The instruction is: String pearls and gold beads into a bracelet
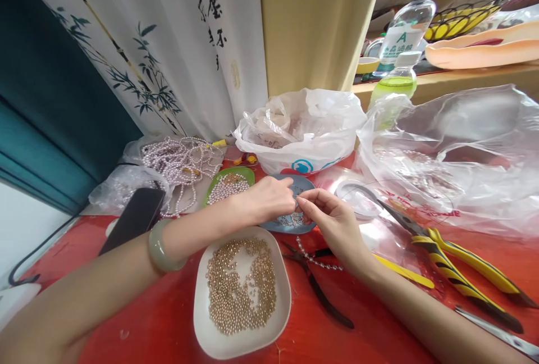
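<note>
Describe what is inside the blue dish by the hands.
Small silvery pieces show along the near part of the blue dish. The left hand and right hand cover much of its middle; what lies beneath them cannot be seen.

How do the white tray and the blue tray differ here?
Contents: the white tray holds gold beads; the blue tray holds small silvery pieces.
Size in view: the white tray appears larger; the blue tray appears smaller, farther from the camera.
Visibility: the white tray shows almost whole, while the left hand hides part of the blue tray.
Shared: both are shallow and hold many small pieces.
</note>
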Demonstrator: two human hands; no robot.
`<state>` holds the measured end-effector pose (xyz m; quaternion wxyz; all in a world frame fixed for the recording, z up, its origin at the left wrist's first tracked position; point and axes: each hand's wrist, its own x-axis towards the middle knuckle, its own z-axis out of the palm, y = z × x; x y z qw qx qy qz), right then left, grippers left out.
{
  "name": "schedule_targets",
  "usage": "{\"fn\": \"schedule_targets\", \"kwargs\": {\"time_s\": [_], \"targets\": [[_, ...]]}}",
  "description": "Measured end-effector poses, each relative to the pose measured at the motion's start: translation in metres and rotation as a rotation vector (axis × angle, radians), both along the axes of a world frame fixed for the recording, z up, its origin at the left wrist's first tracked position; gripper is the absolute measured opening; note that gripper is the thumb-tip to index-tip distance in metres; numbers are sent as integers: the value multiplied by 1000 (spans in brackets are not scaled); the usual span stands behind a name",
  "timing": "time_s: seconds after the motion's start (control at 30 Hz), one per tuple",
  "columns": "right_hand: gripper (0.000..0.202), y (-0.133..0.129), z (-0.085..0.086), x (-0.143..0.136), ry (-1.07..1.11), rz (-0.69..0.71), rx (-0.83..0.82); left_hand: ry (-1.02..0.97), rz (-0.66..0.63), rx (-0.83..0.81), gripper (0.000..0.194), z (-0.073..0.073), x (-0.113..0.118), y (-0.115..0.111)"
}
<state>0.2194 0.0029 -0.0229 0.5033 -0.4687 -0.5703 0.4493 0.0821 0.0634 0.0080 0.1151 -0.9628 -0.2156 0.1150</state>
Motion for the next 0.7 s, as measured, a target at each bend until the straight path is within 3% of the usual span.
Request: {"fn": "schedule_targets", "kwargs": {"time_s": [0.13,0.23,0.33,0.47,0.57,0.7], "targets": [[15,0,2,0,12,-7,-14,-65,29,-12,14,-5,-4,2],[15,0,1,0,18,-8,-15,-235,180,-116,10,-6,-9,3],[15,-1,1,0,22,-4,-10,-657,427,-423,7,-6,-18,-1],[14,-6,5,-4,21,39,-11,-1304,697,-1077,10,-7,-30,-19],[14,-12,9,-9,18,106,-31,-1482,810,-1381,13,-6,-35,-33],[15,-20,13,-13,63,211,-100,-1480,835,-1513,13,-5,-35,-43]]}}
